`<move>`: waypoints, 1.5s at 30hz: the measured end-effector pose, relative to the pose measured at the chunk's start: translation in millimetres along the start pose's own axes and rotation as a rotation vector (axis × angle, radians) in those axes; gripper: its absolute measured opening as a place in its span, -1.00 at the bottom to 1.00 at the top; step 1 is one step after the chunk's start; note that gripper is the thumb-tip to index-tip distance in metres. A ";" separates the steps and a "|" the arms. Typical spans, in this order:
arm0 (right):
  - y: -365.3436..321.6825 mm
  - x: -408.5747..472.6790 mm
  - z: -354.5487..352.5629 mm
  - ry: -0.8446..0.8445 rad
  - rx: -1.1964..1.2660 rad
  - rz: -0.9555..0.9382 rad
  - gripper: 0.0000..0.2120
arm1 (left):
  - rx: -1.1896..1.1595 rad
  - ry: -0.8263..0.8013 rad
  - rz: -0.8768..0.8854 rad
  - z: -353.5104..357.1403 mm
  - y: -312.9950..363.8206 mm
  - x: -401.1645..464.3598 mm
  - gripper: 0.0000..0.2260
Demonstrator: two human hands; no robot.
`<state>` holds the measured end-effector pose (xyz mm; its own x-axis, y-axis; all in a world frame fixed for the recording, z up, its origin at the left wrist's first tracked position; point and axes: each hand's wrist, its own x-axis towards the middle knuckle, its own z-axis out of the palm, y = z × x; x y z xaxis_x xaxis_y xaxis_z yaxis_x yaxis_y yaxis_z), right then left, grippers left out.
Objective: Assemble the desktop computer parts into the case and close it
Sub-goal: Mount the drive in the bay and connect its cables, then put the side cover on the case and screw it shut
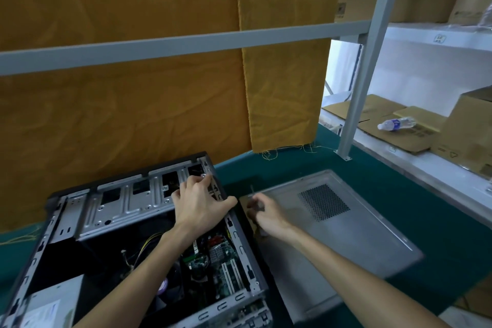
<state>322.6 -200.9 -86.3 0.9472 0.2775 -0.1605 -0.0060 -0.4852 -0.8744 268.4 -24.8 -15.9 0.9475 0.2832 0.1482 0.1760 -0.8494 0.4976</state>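
Observation:
The open computer case (pixel 80 210) lies on its side on the green table, its motherboard (pixel 221 266) and cables exposed. My left hand (pixel 198 202) reaches into the case's far right corner, fingers curled at the drive bay frame and thumb over the case's right rim. Just right of the case, my right hand (pixel 262 212) grips a thin screwdriver (pixel 252 190) whose shaft points up and away. The grey side panel (pixel 346 242) with a perforated vent lies flat on the table under that hand.
An orange cloth (pixel 133 101) hangs behind the case. A grey shelf post (pixel 356 93) stands on the table at the back right. Beyond it, cardboard boxes (pixel 394 125) and a plastic bottle (pixel 396 123) lie on a white shelf. The green table (pixel 439 224) extends to the right.

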 end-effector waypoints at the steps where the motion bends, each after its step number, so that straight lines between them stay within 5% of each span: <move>1: -0.4 -4.2 4.6 -0.057 -0.009 -0.030 -0.81 | 0.005 0.003 0.005 -0.3 -0.9 -0.9 -0.17; 5: 3.1 -11.8 21.1 -0.101 -0.402 -0.074 -0.35 | 0.003 0.045 0.028 4.3 -3.9 -6.1 -0.17; 9: 0.2 -8.0 37.3 -0.034 -0.508 -0.040 -0.66 | 0.020 0.077 0.040 8.9 -6.5 -6.7 -0.24; 18: 5.8 -22.2 17.6 0.019 -0.531 0.051 -0.85 | 0.045 0.106 0.083 13.5 -10.0 -8.6 -0.31; 22: 9.7 -32.8 10.3 -0.180 -0.684 0.105 -0.81 | 0.045 0.108 0.080 14.2 -9.1 -7.8 -0.32; 30: 6.7 -29.7 17.4 -0.271 -0.864 0.072 -0.73 | 0.042 0.103 0.071 13.4 -7.8 -9.2 -0.33; 38: -3.8 -29.7 21.6 0.090 -1.288 -0.163 -0.67 | 0.053 0.101 0.055 12.7 -8.8 -11.2 -0.33; 45: -20.5 -31.2 3.9 0.095 -1.350 -0.121 -0.60 | 0.057 0.097 0.064 12.0 -5.1 -11.6 -0.38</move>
<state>291.9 -196.4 -65.2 0.9381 0.3445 -0.0353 0.3418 -0.9046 0.2547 259.7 -29.1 -30.5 0.9276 0.2668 0.2614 0.1333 -0.8902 0.4356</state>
